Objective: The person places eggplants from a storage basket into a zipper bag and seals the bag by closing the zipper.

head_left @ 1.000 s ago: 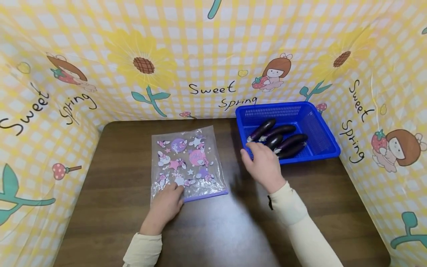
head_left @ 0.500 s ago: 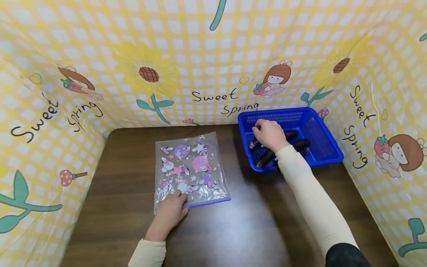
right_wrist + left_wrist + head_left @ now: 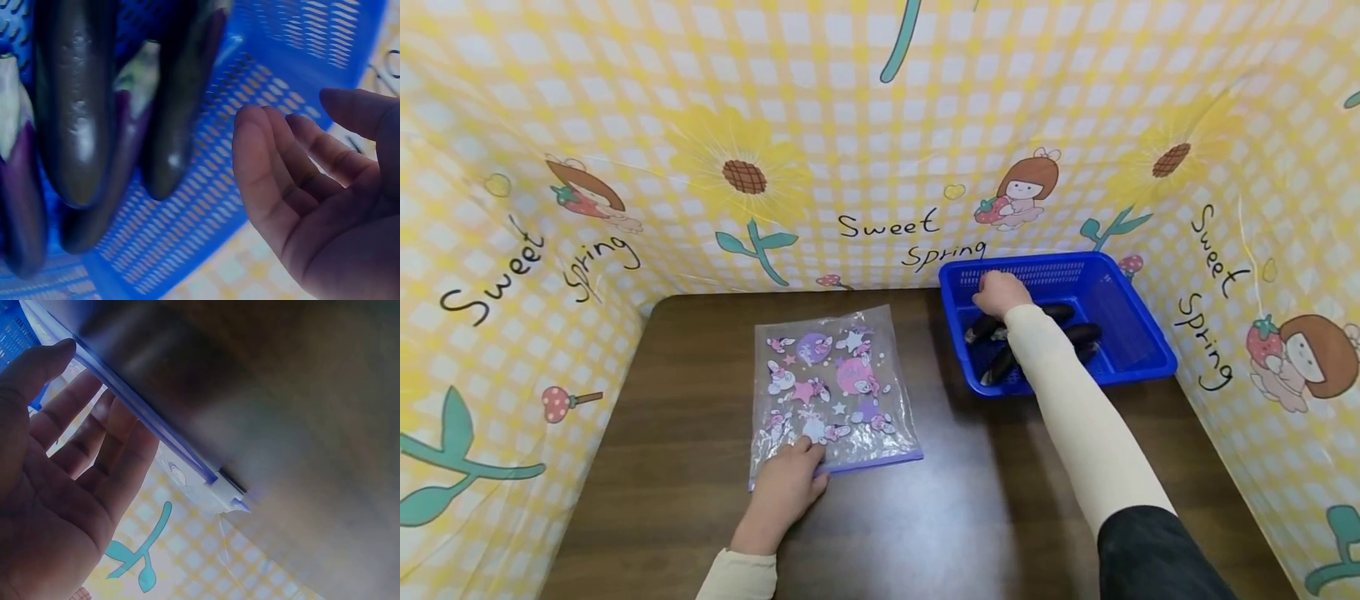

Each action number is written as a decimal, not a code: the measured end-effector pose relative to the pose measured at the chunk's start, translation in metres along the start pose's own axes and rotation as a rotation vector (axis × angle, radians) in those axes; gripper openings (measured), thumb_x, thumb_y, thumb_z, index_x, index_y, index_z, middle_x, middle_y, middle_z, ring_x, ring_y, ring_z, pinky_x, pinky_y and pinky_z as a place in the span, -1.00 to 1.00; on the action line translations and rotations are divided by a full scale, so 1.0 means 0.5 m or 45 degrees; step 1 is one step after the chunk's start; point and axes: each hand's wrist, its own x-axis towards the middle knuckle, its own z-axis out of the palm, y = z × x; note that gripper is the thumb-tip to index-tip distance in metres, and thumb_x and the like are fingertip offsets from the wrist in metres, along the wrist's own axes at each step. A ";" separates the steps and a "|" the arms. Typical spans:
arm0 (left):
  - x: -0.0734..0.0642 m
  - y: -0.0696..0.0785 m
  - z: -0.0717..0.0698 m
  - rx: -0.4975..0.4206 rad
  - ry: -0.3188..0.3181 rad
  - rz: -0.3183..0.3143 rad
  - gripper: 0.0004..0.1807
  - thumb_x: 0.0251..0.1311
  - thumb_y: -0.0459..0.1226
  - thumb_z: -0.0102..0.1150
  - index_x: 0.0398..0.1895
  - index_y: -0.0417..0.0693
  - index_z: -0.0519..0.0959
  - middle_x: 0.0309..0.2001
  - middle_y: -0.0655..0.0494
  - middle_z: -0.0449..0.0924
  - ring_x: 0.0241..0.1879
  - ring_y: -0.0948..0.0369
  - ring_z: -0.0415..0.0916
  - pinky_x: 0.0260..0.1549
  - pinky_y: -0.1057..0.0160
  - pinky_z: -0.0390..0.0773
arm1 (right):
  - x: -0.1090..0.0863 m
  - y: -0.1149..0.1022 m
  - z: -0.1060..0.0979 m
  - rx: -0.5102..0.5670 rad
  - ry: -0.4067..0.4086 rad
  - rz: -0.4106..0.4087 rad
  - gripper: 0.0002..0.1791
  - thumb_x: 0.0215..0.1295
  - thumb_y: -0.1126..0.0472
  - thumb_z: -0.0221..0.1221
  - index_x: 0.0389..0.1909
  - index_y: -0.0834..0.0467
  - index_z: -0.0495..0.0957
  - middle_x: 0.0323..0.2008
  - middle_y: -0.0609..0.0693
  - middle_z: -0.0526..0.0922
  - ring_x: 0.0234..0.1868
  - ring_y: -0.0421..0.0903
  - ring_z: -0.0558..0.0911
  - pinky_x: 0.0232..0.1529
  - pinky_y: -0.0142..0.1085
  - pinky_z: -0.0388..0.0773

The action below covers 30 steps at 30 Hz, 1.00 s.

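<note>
In the head view, the left hand (image 3: 786,486) rests at 7 o'clock on a clear printed bag (image 3: 820,392), back of the hand upward, across the purple strip (image 3: 880,460) that runs along the bag's 6 o'clock edge. The left forearm comes in from 7 o'clock in a cream sleeve (image 3: 741,575). The bag lies on a brown table (image 3: 700,400). Between 2 and 3 o'clock from it, a blue basket (image 3: 1123,342) holds several eggplants (image 3: 1082,333). The right arm reaches in from 5 o'clock, cream-sleeved with dark cloth (image 3: 1157,550) higher up, and the right hand (image 3: 1003,293) is at the basket's 10 o'clock side, its fingers mostly hidden. Yellow checked cloth (image 3: 647,92) stands behind and at both sides.

The left wrist view shows what the head view hides: the palm, with the thumb apart from four loosely straight, slightly spread fingers. The fingers reach the strip; whether they press it, I cannot tell. Part of the basket shows at 10 o'clock, and a leafy stem (image 3: 140,556) printed on the cloth at 7 o'clock.

The right wrist view reveals the other hand's fingers: at 4 o'clock, gently cupped, a gap between thumb and fingertips, holding nothing. The eggplants lie apart from it toward 10 o'clock, their pale stem caps (image 3: 140,69) and the basket's slotted wall showing closely.
</note>
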 end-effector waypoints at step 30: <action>-0.008 0.001 0.003 -0.017 0.010 -0.046 -0.75 0.02 -0.22 0.50 -0.30 -0.12 0.65 -0.39 0.08 0.46 -0.49 0.08 0.41 -0.59 0.09 0.43 | 0.053 0.023 0.066 -0.085 -0.382 0.233 -0.56 0.30 0.20 0.00 0.08 0.38 0.52 0.10 0.33 0.54 0.03 0.20 0.51 0.13 0.04 0.42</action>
